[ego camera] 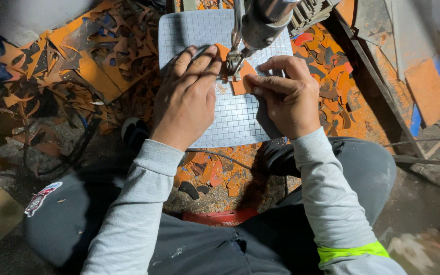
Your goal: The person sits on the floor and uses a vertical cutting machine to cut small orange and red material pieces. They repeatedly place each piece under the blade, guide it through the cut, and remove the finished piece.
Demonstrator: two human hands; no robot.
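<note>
Left hand (187,99): flat, fingers spread, pressing orange piece (240,81) onto gridded mat (230,119).
Right hand (286,97): fingertips pinching the piece's edge beneath metal press head (260,23).

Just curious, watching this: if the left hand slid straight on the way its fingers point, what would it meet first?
Probably the metal tool head of the machine. The left hand lies flat on the gridded mat, fingertips on the orange piece and pointing up-right toward the tool head; depth is unclear.

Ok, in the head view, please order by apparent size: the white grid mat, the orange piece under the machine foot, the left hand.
1. White grid mat, clearly largest.
2. Left hand.
3. Orange piece, smallest, though both hands partly cover it.
</note>
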